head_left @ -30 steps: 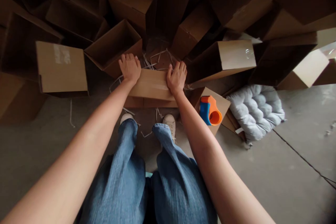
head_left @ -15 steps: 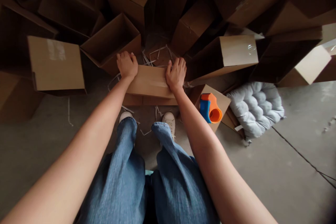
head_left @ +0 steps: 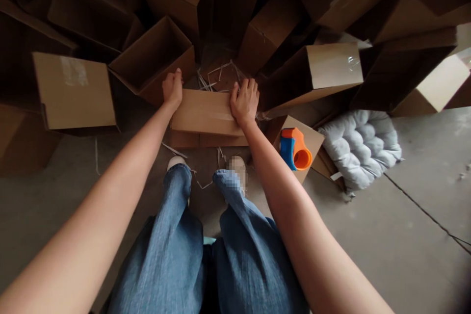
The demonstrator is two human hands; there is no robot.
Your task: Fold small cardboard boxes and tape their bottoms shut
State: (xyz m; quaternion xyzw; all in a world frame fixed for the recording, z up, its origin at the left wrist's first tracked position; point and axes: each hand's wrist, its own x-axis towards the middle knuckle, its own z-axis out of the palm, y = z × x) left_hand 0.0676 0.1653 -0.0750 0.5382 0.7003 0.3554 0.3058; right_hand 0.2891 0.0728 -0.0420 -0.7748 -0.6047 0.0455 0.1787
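Observation:
A closed cardboard box lies on its stack in front of my feet, with another cardboard piece showing under its near side. My left hand is against the box's left end, its fingers curled and partly hidden. At the right end my right hand grips over the top and far edge, thumb apart from the fingers. Just right of my forearm, an orange and blue tape dispenser rests on a smaller carton.
Many cardboard boxes crowd the far side, among them an open box and a taped box. A grey tufted cushion lies at the right near a dark cable. White strap scraps litter the floor behind the box.
My left hand has shifted slightly left, from the box's top onto its left end. The right hand stays at the right end. The view has tilted slightly.

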